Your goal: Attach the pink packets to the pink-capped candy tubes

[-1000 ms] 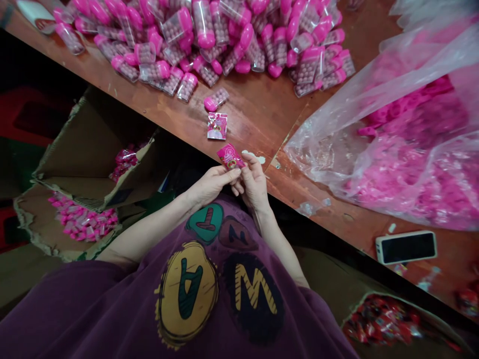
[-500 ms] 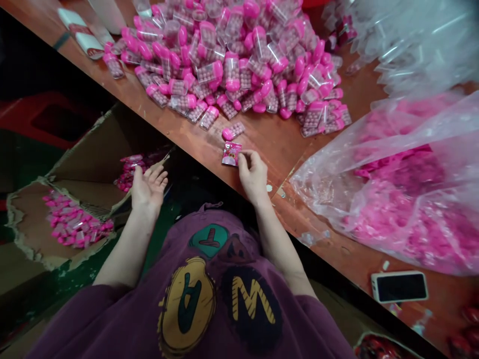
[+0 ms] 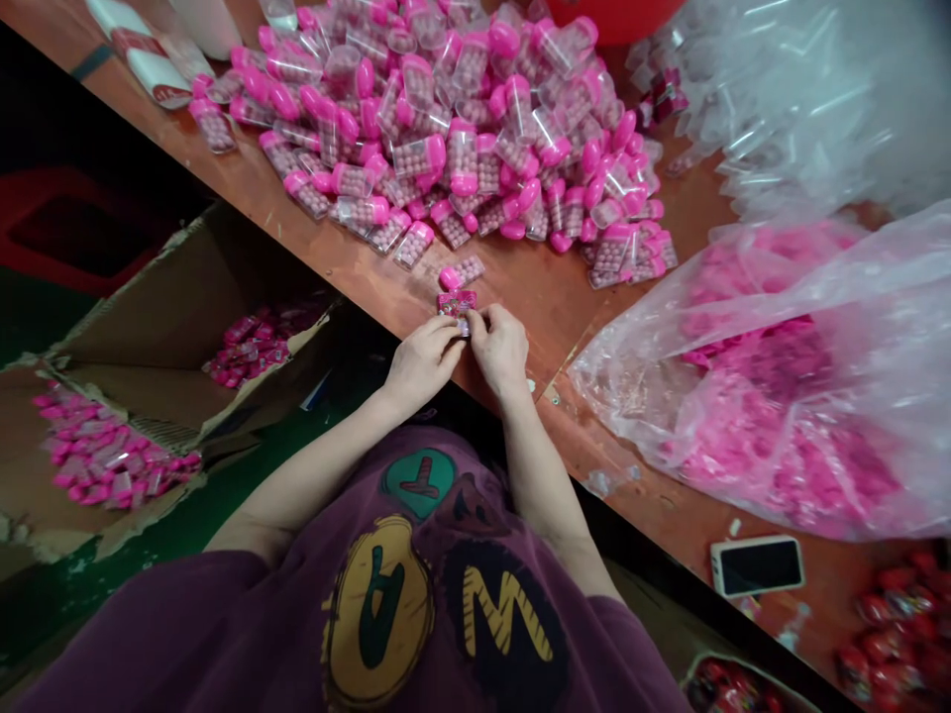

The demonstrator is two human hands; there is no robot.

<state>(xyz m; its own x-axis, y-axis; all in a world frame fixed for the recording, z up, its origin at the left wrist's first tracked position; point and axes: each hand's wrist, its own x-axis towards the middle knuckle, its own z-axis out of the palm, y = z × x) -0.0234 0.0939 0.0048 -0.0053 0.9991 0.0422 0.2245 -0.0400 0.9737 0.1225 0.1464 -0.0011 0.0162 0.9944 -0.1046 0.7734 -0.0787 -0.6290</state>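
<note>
A small square pink printed packet [image 3: 455, 300] lies at the near edge of the wooden table, partly covered by fingers. My left hand [image 3: 422, 366] pinches its lower side from the left. My right hand [image 3: 502, 349] grips its right side, thumb and forefinger closed on it. The fingertips of both hands nearly meet at the lower edge. Just beyond the packet lies a single clear bottle with a pink cap [image 3: 462, 271], filled with pale pink balls. A large heap of the same bottles [image 3: 462, 158] spreads behind it.
On the right are a clear plastic bag of pink pieces [image 3: 788, 396], a stack of clear plastic [image 3: 802, 99], a phone [image 3: 758, 566] and red packages [image 3: 896, 624]. Torn cardboard boxes [image 3: 141, 337] holding pink items stand below the table at left. A red container [image 3: 613, 15] sits at the back.
My left hand has moved from above the cardboard box, where it was open, rightward onto the packet. My right hand stays at the packet. The view has shifted slightly.
</note>
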